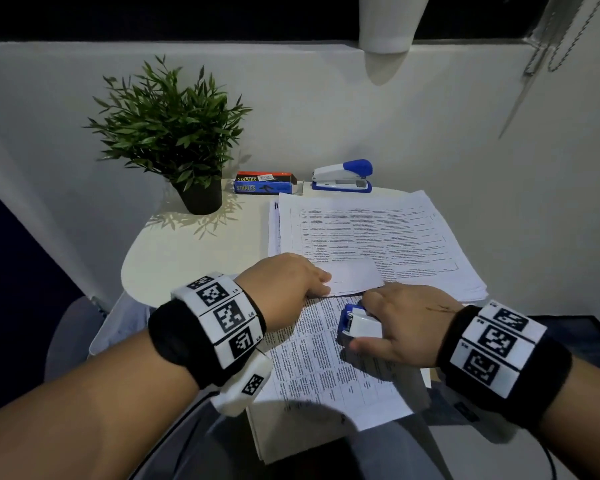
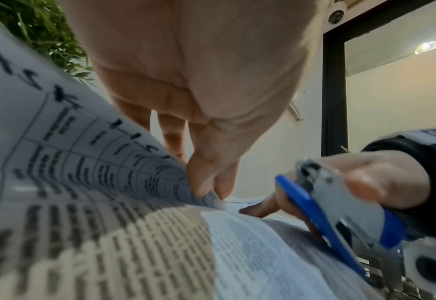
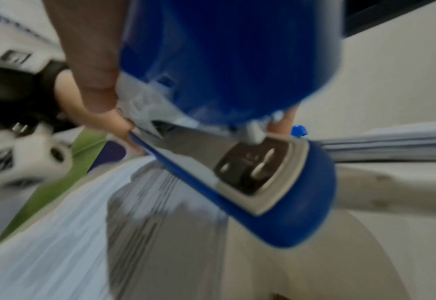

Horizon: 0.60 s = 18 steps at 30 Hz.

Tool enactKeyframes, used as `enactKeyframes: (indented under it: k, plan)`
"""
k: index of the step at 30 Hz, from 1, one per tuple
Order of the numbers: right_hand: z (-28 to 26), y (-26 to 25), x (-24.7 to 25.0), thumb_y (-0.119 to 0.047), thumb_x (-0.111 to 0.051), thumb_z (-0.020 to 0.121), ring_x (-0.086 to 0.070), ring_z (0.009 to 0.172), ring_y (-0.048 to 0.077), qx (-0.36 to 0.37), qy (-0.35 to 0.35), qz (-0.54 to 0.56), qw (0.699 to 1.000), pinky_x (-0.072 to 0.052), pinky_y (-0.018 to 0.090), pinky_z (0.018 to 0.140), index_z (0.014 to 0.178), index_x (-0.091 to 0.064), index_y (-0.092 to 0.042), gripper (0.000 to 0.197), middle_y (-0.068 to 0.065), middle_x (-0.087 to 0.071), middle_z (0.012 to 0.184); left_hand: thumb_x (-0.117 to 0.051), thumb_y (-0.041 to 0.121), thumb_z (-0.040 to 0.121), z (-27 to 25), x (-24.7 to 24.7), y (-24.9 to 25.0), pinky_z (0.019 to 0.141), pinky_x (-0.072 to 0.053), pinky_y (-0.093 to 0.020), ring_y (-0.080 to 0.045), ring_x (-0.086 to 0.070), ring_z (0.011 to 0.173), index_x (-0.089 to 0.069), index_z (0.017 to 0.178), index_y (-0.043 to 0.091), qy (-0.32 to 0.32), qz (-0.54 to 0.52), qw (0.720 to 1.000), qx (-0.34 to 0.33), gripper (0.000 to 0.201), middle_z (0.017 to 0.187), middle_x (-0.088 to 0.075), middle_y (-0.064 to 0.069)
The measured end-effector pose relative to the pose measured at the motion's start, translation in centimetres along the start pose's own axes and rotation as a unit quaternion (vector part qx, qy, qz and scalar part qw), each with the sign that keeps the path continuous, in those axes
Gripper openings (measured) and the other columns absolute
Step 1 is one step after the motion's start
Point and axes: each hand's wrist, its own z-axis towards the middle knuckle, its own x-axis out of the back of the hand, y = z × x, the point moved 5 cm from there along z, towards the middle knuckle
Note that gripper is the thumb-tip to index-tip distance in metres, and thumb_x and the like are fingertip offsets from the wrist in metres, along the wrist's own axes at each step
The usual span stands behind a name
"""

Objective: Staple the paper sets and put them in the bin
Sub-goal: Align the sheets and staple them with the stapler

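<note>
Plant (image 1: 168,133), staples box (image 1: 264,183), spare stapler (image 1: 342,176) behind; hands pinch paper corner (image 1: 355,277), grip stapler (image 1: 359,325).

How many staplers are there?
2. One stapler sits at the back of the table beside the staples box; the other stapler is gripped in the right hand, over the papers.

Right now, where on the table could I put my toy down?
Bare table lies left of the paper stack, in front of the plant. The back edge is crowded with the staple box and spare stapler; papers cover the right.
</note>
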Motion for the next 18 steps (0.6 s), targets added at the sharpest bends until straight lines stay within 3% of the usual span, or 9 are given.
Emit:
enactKeyframes:
  k: [1,3,5,8,10,11,13,15,18]
  plan:
    - [-0.1,0.4,0.2,-0.097,0.016,0.04,-0.052,0.087,0.014,-0.007,-0.01,0.019,1.0,-0.045,0.029,0.075,0.096,-0.046,-0.026,0.109,-0.008,-0.055,0.095,-0.048,0.012,0.096,0.0,-0.1,-0.1,0.109,-0.025,-0.021,-0.009,-0.032,0.134,-0.051,0.133,0.031,-0.002,0.002,1.0,0.003,0.042,0.144,-0.042,0.017]
    - [-0.6,1.6,1.3,-0.1,0.007,0.04,-0.057,0.088,0.014,-0.042,-0.017,0.092,0.995,-0.048,0.032,0.078,0.104,-0.052,-0.029,0.112,-0.009,-0.061,0.096,-0.049,0.01,0.095,0.1,-0.1,-0.2,0.108,-0.027,-0.022,-0.01,-0.032,0.133,-0.052,0.132,0.033,-0.004,0.011,1.0,0.006,0.044,0.144,-0.041,0.017]
    - [-1.1,3.2,3.2,-0.098,-0.014,0.05,-0.059,0.081,0.013,-0.09,0.032,0.171,0.981,-0.047,0.032,0.074,0.095,-0.054,-0.031,0.09,-0.01,-0.063,0.085,-0.049,0.008,0.093,0.2,-0.1,-0.2,0.106,-0.032,-0.028,-0.014,-0.033,0.133,-0.055,0.13,0.034,-0.004,0.022,1.0,0.004,0.046,0.144,-0.041,0.017]
    - [-0.8,6.3,5.7,-0.076,-0.035,0.082,-0.059,0.087,0.02,-0.2,0.151,0.316,0.915,-0.043,0.031,0.077,0.091,-0.057,-0.025,0.056,-0.003,-0.065,0.092,-0.045,0.012,0.097,0.1,-0.1,0.1,0.105,-0.031,-0.027,-0.015,-0.031,0.134,-0.053,0.131,0.035,-0.019,0.041,0.999,-0.004,0.042,0.146,-0.038,0.018]
    - [0.5,8.4,5.7,-0.052,-0.042,0.095,-0.06,0.095,0.029,-0.272,0.158,0.39,0.865,-0.045,0.035,0.086,0.097,-0.061,-0.018,0.039,0.008,-0.065,0.104,-0.044,0.017,0.098,0.0,-0.1,0.2,0.105,-0.03,-0.026,-0.012,-0.029,0.135,-0.053,0.13,0.038,-0.01,0.032,0.999,0.006,0.04,0.145,-0.037,0.022]
    - [1.4,9.2,5.5,-0.046,-0.045,0.095,-0.061,0.096,0.032,-0.3,0.137,0.398,0.856,-0.047,0.038,0.09,0.099,-0.062,-0.011,0.039,0.013,-0.065,0.106,-0.045,0.021,0.098,-0.2,0.0,0.2,0.105,-0.03,-0.027,-0.011,-0.027,0.135,-0.053,0.128,0.042,0.0,0.02,1.0,0.021,0.038,0.143,-0.038,0.025]
    - [2.9,10.3,4.7,-0.039,-0.05,0.092,-0.061,0.081,0.032,-0.335,0.09,0.387,0.854,-0.05,0.036,0.079,0.093,-0.062,-0.004,0.037,0.019,-0.065,0.097,-0.046,0.03,0.097,-0.6,0.2,0.3,0.107,-0.028,-0.03,-0.008,-0.025,0.134,-0.054,0.125,0.046,0.014,0.006,0.999,0.039,0.033,0.14,-0.039,0.029]
    - [3.9,10.8,4.0,-0.034,-0.052,0.093,-0.052,0.063,0.02,-0.345,0.059,0.346,0.871,-0.038,0.026,0.057,0.083,-0.057,-0.006,0.03,0.013,-0.058,0.078,-0.045,0.033,0.098,-0.8,0.1,0.5,0.106,-0.027,-0.029,-0.007,-0.025,0.134,-0.056,0.123,0.046,0.013,0.0,0.999,0.037,0.031,0.14,-0.039,0.03]
    - [4.7,10.7,3.8,-0.04,-0.057,0.092,-0.044,0.061,0.013,-0.353,0.026,0.266,0.897,-0.03,0.025,0.052,0.076,-0.052,-0.013,0.031,-0.001,-0.045,0.067,-0.045,0.022,0.098,-1.0,-0.1,0.4,0.101,-0.026,-0.021,-0.008,-0.024,0.134,-0.06,0.121,0.04,0.008,-0.016,1.0,0.021,0.033,0.14,-0.041,0.027]
